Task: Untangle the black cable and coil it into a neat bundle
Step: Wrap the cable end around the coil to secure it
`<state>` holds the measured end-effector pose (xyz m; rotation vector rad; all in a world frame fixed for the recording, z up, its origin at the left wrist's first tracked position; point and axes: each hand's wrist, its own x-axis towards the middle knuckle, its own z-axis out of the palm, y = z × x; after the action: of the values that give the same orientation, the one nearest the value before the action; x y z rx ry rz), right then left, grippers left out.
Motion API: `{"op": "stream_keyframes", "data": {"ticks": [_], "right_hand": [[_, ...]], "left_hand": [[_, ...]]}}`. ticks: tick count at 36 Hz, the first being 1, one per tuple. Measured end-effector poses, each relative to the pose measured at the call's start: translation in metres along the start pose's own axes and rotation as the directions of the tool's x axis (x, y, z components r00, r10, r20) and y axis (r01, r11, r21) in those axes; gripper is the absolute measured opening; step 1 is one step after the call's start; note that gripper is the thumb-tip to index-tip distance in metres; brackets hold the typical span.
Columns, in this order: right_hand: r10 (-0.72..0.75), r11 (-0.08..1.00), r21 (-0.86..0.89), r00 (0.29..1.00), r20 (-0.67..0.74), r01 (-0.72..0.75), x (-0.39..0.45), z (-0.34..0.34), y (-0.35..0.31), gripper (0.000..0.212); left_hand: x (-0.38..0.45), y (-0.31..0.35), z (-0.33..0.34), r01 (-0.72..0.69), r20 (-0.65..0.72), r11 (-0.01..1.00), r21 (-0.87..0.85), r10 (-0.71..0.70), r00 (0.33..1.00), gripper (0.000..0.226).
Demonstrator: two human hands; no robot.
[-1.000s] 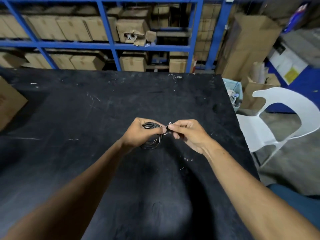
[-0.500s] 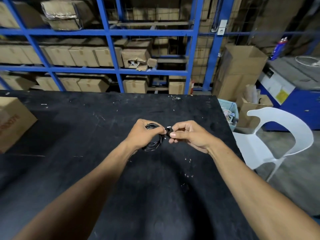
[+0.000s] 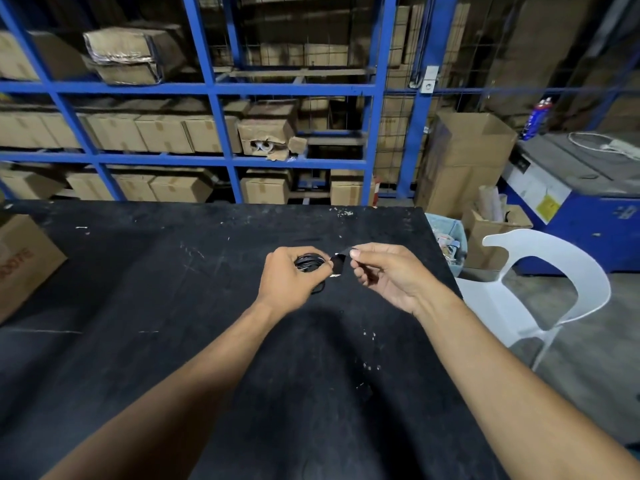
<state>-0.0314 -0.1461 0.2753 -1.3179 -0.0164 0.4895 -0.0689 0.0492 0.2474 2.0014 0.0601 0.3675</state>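
Observation:
The black cable (image 3: 308,263) is wound into a small coil, held above the black table (image 3: 156,289). My left hand (image 3: 289,280) is closed around the coil, which partly hides it. A short black end piece (image 3: 337,265), a plug or strap, sticks out to the right of the coil. My right hand (image 3: 388,275) pinches that piece between thumb and forefinger, close to my left hand.
A cardboard box (image 3: 24,261) sits on the table's left edge. A white plastic chair (image 3: 540,292) stands right of the table, with a small bin (image 3: 448,244) and open boxes (image 3: 491,226) behind it. Blue racking (image 3: 221,157) with cartons rises past the far edge.
The camera has tilted up, showing more of the racking. My hands stay together on the coil; my right fingers have lifted and spread slightly while pinching the end piece.

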Motion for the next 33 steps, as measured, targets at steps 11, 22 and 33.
{"op": "stream_keyframes", "data": {"ticks": [11, 22, 33], "right_hand": [[-0.381, 0.882, -0.291, 0.924, 0.026, 0.371, -0.015, -0.01, -0.037, 0.025], [-0.329, 0.657, -0.585, 0.879, 0.345, 0.475, -0.023, 0.008, -0.032, 0.019], [-0.589, 0.53, -0.715, 0.805, 0.077, 0.456, -0.018, 0.018, -0.01, 0.017]], "left_hand": [[0.015, 0.012, 0.0, 0.376, 0.143, 0.855, -0.357, -0.348, 0.927, 0.034], [0.026, 0.027, 0.009, 0.426, 0.197, 0.85, -0.311, -0.381, 0.904, 0.024], [0.032, 0.02, 0.019, 0.387, -0.063, 0.906, -0.168, -0.402, 0.913, 0.049]]}}
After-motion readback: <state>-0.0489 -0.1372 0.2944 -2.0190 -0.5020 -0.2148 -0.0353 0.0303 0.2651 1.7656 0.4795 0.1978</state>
